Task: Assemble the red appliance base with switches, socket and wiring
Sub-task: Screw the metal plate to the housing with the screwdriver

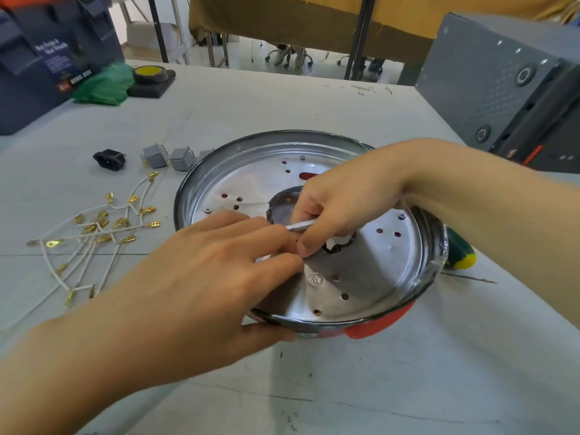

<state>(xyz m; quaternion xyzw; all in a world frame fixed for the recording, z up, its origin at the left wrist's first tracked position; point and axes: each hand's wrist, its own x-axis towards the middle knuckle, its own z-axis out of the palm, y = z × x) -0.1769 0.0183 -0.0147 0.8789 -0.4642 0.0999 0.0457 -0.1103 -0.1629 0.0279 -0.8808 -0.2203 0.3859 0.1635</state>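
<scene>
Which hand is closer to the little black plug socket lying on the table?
Left. The left hand rests on the red appliance base's near rim, right of the small black plastic socket. The right hand works farther right, at the base's centre.

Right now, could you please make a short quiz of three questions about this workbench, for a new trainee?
1. True or false: the black socket is already fitted into the red appliance base.
2. Which lies left of the base? A. white wires with gold terminals B. a hammer C. a drill
3. What does the right hand pinch above the centre hole?

Key:
1. False; it lies on the table, beside the grey switches.
2. A.
3. A thin silver metal piece; the left hand steadies the base rim.
</scene>
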